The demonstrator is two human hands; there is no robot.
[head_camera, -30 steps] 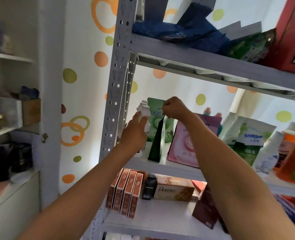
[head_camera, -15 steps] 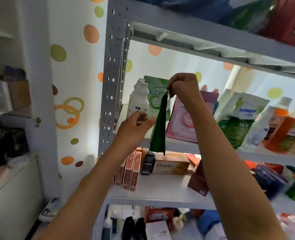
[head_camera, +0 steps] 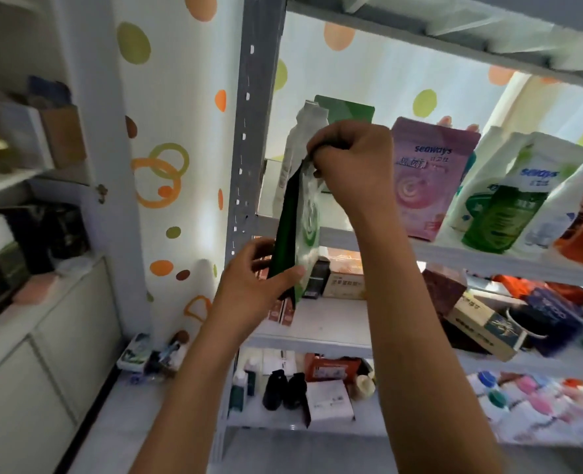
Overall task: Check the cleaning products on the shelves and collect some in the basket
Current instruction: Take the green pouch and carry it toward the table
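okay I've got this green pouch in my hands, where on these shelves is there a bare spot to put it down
Barest patch: the middle shelf, between the red boxes and the dark maroon box, in front of the beige carton. The green pouch also left a gap beside the white bottle, left of the pink pouch. Rightward, both shelves are crowded.

Your one head view looks forward and slightly up, close on the shelving (head_camera: 351, 234) just beyond your raised hands.

"seaways" on pink pouch (head_camera: 432, 179)
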